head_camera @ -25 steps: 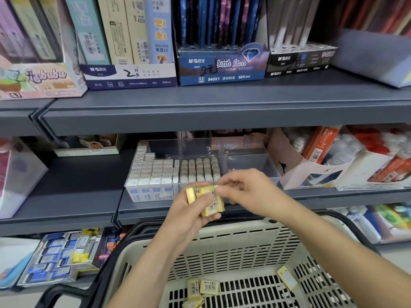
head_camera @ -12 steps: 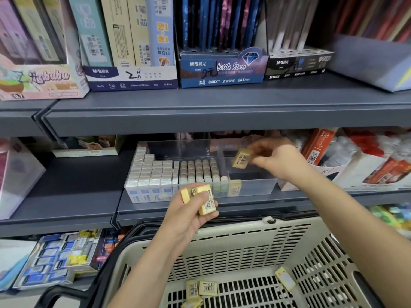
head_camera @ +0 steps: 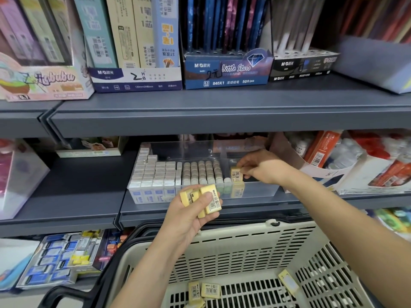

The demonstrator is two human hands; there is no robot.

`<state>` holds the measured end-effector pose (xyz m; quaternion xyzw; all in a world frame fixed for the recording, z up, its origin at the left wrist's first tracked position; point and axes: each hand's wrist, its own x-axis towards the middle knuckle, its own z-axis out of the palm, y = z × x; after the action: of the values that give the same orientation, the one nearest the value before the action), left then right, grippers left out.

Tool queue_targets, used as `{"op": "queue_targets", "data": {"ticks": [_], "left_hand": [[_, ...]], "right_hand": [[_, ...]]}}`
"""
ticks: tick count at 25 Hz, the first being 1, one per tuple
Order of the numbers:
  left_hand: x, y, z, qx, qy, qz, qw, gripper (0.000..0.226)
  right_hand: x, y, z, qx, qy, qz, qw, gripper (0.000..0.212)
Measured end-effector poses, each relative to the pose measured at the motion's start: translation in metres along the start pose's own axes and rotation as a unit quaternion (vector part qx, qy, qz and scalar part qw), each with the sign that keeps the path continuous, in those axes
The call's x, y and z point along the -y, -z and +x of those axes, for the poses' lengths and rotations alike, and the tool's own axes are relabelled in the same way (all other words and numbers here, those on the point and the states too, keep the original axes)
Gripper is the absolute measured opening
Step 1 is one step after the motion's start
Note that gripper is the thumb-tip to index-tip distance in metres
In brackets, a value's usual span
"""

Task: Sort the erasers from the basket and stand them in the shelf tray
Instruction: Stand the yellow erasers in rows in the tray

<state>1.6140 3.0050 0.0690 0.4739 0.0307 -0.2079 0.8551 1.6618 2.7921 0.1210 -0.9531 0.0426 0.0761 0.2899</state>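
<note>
Right hand [head_camera: 258, 166] has gone down into clear shelf tray [head_camera: 262, 192], pinching one yellow eraser [head_camera: 236, 174] upright just beside pale rows. Left hand [head_camera: 191, 218] still grips spare erasers [head_camera: 205, 200]. Loose erasers [head_camera: 210, 290] lie in basket [head_camera: 244, 245]: much sorting remains.
</note>
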Motion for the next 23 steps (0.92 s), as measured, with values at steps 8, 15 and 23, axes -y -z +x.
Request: {"op": "queue_targets", "data": {"ticks": [8,15,23], "left_hand": [[-0.001,0.003,0.002,-0.028,-0.010,-0.018,0.999,0.046],[0.000,0.001,0.001,-0.013,-0.015,0.035,0.999,0.024],[-0.001,0.002,-0.007,0.033,-0.036,0.060,0.997,0.029]], "right_hand": [[-0.004,-0.005,-0.008,0.077,0.010,-0.102,0.992,0.027],[0.040,-0.030,-0.057,-0.068,0.148,0.054,0.985,0.019],[0.045,-0.028,-0.066,-0.015,0.049,0.257,0.965,0.006]]}}
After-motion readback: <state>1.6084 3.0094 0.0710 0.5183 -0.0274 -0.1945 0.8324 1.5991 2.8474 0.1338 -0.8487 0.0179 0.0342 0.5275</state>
